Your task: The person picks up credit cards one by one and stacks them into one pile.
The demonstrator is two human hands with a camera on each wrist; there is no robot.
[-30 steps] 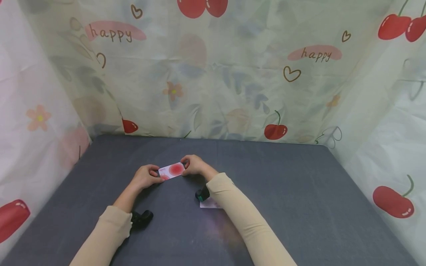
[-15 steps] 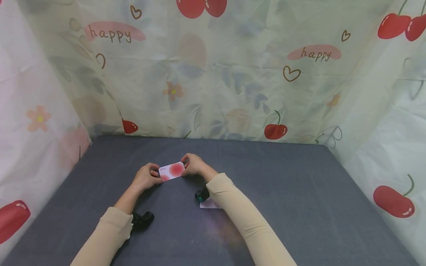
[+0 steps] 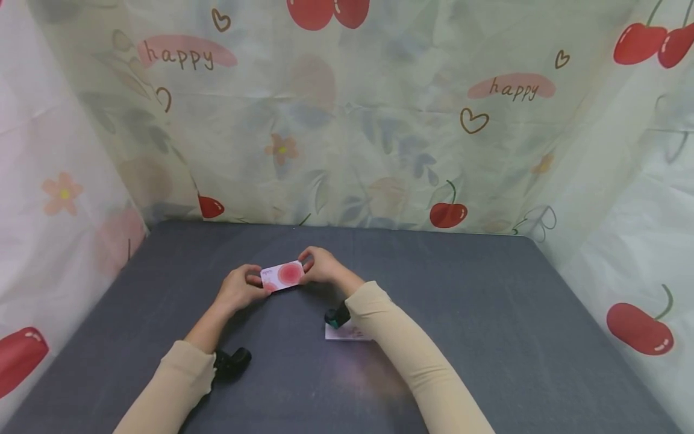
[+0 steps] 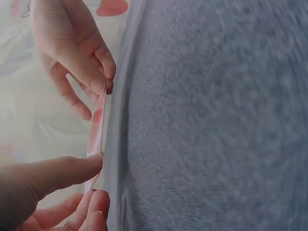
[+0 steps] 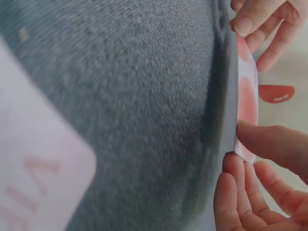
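Observation:
A thin pink and white card (image 3: 282, 276) with a large red circle is held up between both hands above the grey table. My left hand (image 3: 240, 288) pinches its left end between thumb and fingers. At the other end, my right hand (image 3: 323, 266) grips the right edge the same way, thumb on the near side. Seen from the left wrist, the card (image 4: 97, 122) appears nearly edge-on, slightly bowed. A second pale card (image 3: 347, 333) lies on the table by the right forearm, which partly covers it; pinkish letters show on this pale card (image 5: 36, 159) in the right wrist view.
The dark grey tabletop (image 3: 477, 313) reaches back to a cloth curtain (image 3: 358, 120) printed with cherries and hearts. More curtain hangs on both sides. Black wrist-worn devices sit under the left cuff (image 3: 232, 361) and the right cuff (image 3: 338, 315).
Both hands and the card have shifted slightly right and farther from me. The right forearm has moved right, uncovering more of the second card. Both grips stay on the card.

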